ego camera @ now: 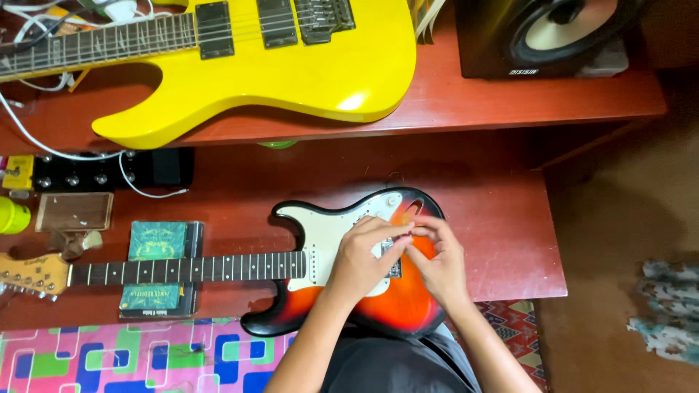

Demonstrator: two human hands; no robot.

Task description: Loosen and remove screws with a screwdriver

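A sunburst electric guitar [408, 306] with a white pickguard lies flat on the lower red-brown shelf [495, 218], its neck [189, 269] pointing left. My left hand [360, 258] rests over the bridge area, fingers curled. My right hand [437, 258] meets it from the right, fingertips pinched together close to the left hand's fingertips above the bridge. Whatever small thing sits between the fingertips is too small to make out. The hands hide the bridge and part of the pickups.
A yellow electric guitar [277, 65] lies on the upper shelf beside a black speaker [546, 33]. Under the sunburst guitar's neck sit green packets [155, 240]. A black pedal [109, 171], white cable, small wooden box [74, 211] and patterned mat [124, 360] are at left.
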